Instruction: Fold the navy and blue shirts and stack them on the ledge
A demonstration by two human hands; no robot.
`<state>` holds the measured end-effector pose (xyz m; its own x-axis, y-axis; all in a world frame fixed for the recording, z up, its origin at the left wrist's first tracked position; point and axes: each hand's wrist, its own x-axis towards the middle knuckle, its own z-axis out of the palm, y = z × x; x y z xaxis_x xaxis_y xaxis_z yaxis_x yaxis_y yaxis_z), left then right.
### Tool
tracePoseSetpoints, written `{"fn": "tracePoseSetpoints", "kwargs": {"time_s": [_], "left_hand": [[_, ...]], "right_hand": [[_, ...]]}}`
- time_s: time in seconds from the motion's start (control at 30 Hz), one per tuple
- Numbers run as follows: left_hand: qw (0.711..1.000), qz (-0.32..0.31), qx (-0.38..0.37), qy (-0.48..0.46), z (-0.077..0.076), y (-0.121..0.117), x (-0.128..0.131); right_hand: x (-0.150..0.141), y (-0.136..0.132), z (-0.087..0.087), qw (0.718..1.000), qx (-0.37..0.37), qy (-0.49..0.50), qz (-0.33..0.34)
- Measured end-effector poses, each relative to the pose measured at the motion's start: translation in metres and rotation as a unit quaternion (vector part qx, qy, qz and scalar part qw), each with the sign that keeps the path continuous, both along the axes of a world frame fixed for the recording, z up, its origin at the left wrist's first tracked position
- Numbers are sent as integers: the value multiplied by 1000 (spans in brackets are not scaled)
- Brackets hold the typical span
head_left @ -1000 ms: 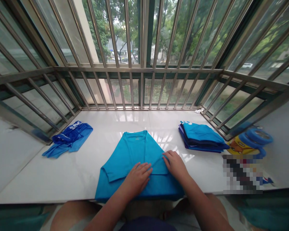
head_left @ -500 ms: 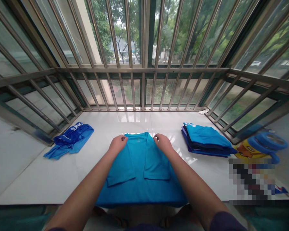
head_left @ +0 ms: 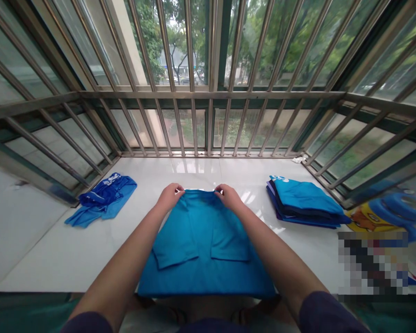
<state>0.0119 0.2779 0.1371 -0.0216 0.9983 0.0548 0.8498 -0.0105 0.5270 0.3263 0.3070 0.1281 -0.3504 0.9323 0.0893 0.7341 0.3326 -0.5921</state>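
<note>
A bright blue T-shirt (head_left: 203, 245) lies face down on the white tiled sill (head_left: 72, 259), with both sides folded in toward the middle. My left hand (head_left: 169, 196) pinches the shirt's top edge left of the collar. My right hand (head_left: 229, 196) pinches the same edge on the other side. Both forearms reach forward over the folded shirt, partly hiding its sides. The hem lies near the sill's front edge.
A stack of folded blue garments (head_left: 303, 201) sits to the right, and a crumpled blue garment (head_left: 104, 199) lies to the left. Steel window bars (head_left: 208, 125) run along the back. Blue rings (head_left: 397, 212) and a yellow cartoon item (head_left: 367, 219) lie at far right.
My hands have gone from pressing the folded panels to pinching the top edge. That edge has shifted slightly away from me, and the view has tilted a little.
</note>
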Motion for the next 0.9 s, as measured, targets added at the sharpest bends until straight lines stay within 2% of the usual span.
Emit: {"fn": "tracePoseSetpoints", "kwargs": {"time_s": [0.07,0.13,0.23,0.33,0.4,0.47,0.6,0.7,0.77,0.9], "left_hand": [[999,-29,43,-11,7,-37,-4],[993,-79,92,-12,0,-84,-6],[985,-136,99,29,-30,-152,-4],[987,-122,81,59,-54,-190,2],[990,-83,92,61,-54,-191,7],[992,-52,99,61,-42,-178,14],[996,23,-1,88,-21,-140,32],[986,111,-62,107,-24,-120,36],[981,147,-76,105,-32,-110,31],[986,140,-70,60,-42,-91,14]], "right_hand": [[19,-31,6,999,22,17,31],[37,-71,3,998,39,14,57],[57,-133,-17,991,65,-47,105],[64,-170,-32,985,62,-98,125],[61,-173,-29,989,67,-84,103],[53,-162,-18,993,67,-70,69],[29,-125,1,990,-18,-137,-40],[13,-103,0,974,-81,-164,-130],[8,-93,-5,970,-101,-161,-151],[13,-88,-14,972,-103,-145,-155]]}}
